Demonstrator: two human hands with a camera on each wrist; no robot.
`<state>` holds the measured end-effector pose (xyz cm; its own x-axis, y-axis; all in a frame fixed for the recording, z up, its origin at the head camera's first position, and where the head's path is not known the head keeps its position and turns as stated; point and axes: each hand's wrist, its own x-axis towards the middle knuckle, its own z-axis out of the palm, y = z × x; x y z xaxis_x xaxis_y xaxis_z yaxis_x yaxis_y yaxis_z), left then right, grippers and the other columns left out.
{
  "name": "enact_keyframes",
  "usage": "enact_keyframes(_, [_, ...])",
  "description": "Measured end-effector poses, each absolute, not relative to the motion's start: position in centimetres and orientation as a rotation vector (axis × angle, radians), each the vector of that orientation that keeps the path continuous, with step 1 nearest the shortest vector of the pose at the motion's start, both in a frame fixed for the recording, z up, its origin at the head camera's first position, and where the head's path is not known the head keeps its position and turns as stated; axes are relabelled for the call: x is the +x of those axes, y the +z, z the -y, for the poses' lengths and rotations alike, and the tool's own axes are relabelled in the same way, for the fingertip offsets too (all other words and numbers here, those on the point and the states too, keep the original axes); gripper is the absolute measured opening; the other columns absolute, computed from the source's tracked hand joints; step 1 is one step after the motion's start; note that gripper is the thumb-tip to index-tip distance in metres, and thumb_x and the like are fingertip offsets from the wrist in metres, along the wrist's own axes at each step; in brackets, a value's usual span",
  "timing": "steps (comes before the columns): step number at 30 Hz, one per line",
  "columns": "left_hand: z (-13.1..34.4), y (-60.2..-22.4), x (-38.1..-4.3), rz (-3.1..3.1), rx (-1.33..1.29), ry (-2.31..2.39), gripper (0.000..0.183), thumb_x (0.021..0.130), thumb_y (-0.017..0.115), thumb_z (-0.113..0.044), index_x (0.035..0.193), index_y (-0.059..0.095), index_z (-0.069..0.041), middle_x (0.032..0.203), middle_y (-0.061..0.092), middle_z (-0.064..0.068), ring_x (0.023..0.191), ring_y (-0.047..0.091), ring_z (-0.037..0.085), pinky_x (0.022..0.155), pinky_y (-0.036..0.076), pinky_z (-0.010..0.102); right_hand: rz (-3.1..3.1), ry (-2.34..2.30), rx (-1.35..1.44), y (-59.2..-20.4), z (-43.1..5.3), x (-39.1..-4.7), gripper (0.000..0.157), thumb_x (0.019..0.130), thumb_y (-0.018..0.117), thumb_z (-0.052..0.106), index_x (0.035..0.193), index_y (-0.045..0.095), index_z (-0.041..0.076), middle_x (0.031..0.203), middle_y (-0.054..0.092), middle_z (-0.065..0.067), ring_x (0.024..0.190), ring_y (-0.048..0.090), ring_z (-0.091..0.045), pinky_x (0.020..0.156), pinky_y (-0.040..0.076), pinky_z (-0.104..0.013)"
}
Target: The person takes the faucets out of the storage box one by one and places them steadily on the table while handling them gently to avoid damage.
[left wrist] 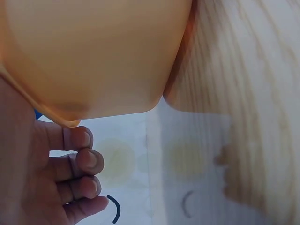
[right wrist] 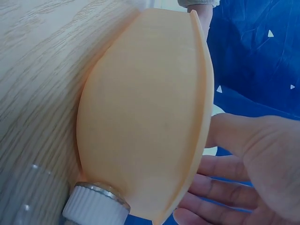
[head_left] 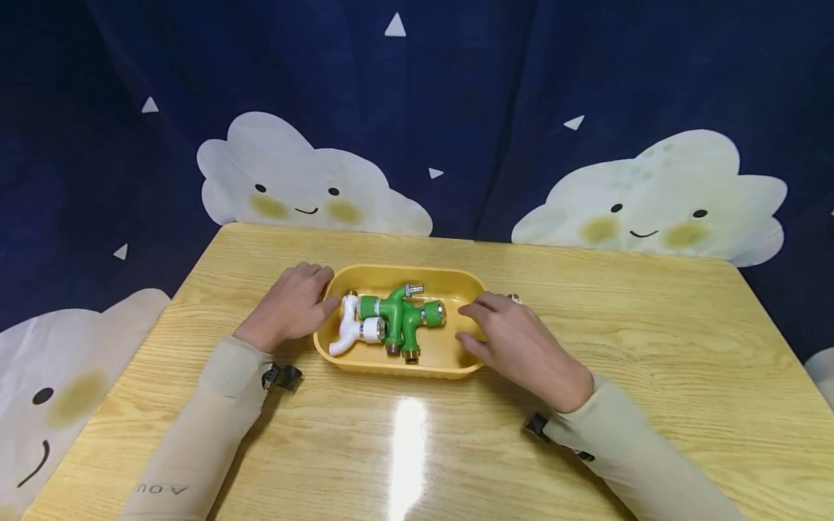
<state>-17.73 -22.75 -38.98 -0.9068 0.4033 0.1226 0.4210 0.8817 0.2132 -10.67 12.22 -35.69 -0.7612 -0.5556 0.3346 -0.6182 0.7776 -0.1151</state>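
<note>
My left hand lies at the left end of a yellow plastic tub, its thumb reaching over the rim and its other fingers loosely bent outside the back corner. My right hand is at the opposite end, thumb and fingers spread over the rim with nothing between them. Inside the tub lie a white tap with a ribbed knob and two green taps side by side. Behind my right hand, outside the tub, a white ribbed tap knob shows; the rest is hidden.
The tub stands on a light wooden table, whose far edge meets a dark blue curtain printed with clouds and white triangles. Black camera mounts are strapped at both wrists.
</note>
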Motion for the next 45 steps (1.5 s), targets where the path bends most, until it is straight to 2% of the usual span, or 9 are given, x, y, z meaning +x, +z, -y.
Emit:
enact_keyframes(10, [22.7,-39.0,-17.7,2.973,-0.648,-0.350,0.021,0.095,0.053,-0.027,0.082,0.053,-0.011,0.077,0.052,0.006,0.076,0.048,0.026,0.072,0.036,0.036,2.678,0.331,0.961,-36.1,-11.4,-11.0,0.029,0.088,0.080,0.020,0.109,0.076,0.001,0.101,0.074,-0.011,0.090,0.071,-0.025,0.078,0.062,-0.039])
enact_keyframes(30, [22.7,-38.9,-17.7,2.960,-0.651,-0.358,0.021,0.094,0.053,-0.026,0.080,0.054,-0.011,0.079,0.052,0.007,0.076,0.046,0.025,0.073,0.036,0.035,2.656,0.308,1.005,-36.6,-10.3,-11.7,0.027,0.088,0.080,0.020,0.108,0.077,0.001,0.096,0.072,-0.009,0.080,0.066,-0.019,0.071,0.059,-0.033])
enact_keyframes(37, [22.7,-38.8,-17.7,2.953,-0.642,-0.346,0.021,0.094,0.054,-0.028,0.082,0.056,-0.010,0.080,0.054,0.007,0.078,0.047,0.026,0.074,0.037,0.036,2.663,0.319,1.015,-36.6,-9.8,-12.0,0.023,0.088,0.079,0.020,0.104,0.076,0.003,0.089,0.068,-0.005,0.072,0.059,-0.014,0.064,0.055,-0.029])
enact_keyframes(45, [22.7,-38.8,-17.6,2.969,-0.625,-0.337,0.022,0.095,0.053,-0.030,0.084,0.057,-0.011,0.081,0.055,0.007,0.080,0.048,0.027,0.076,0.037,0.037,2.691,0.330,0.998,-36.8,-9.4,-12.4,0.021,0.091,0.077,0.022,0.105,0.076,0.007,0.091,0.067,-0.004,0.071,0.055,-0.012,0.059,0.052,-0.026])
